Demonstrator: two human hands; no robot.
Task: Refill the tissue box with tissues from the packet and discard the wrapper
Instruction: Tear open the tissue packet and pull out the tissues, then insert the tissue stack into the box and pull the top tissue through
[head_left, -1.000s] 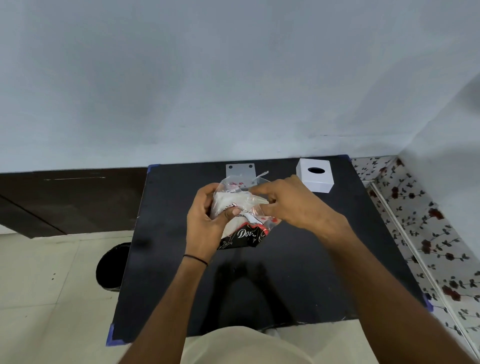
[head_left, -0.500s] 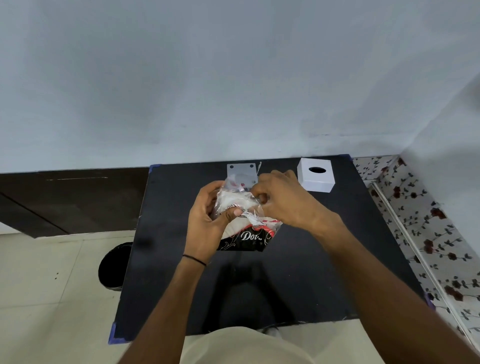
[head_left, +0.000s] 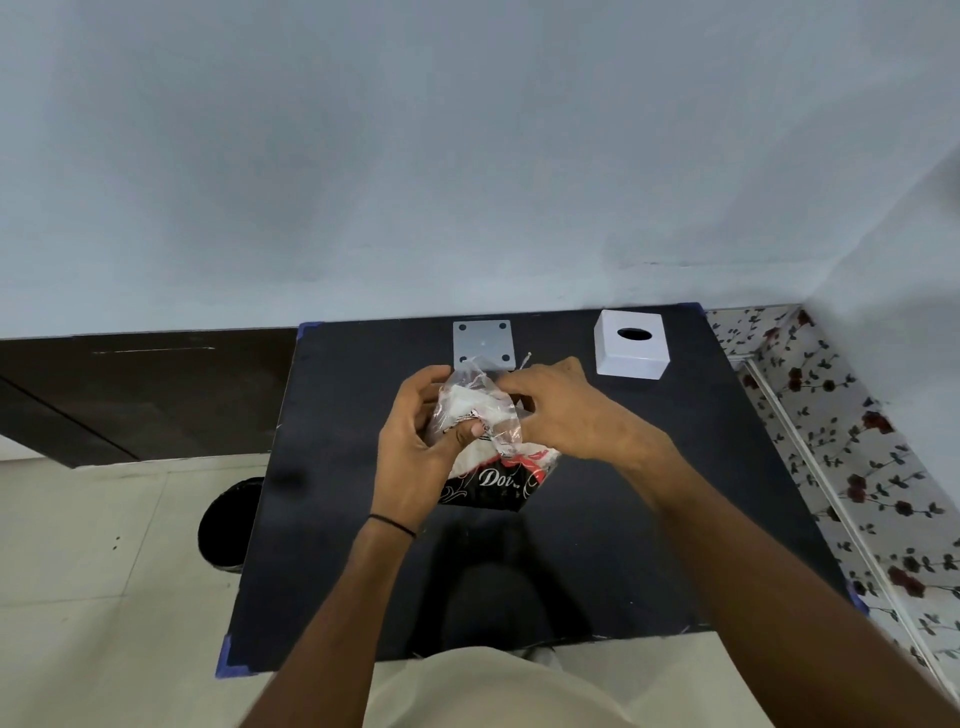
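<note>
A black counter (head_left: 332, 519) fills the middle of the frame under a pale blue wall, with a dark bin (head_left: 231, 525) on the tiled floor at lower left. My left hand (head_left: 415, 447) keeps its grip clamped on the tissue packet (head_left: 488, 452), thumb pressed across its clear wrapper, at frame centre above the counter. My right hand (head_left: 566, 410) pinches the packet's torn top. A white plate (head_left: 483, 343) lies behind; the white tissue box (head_left: 631, 345) sits upper right, well apart.
</note>
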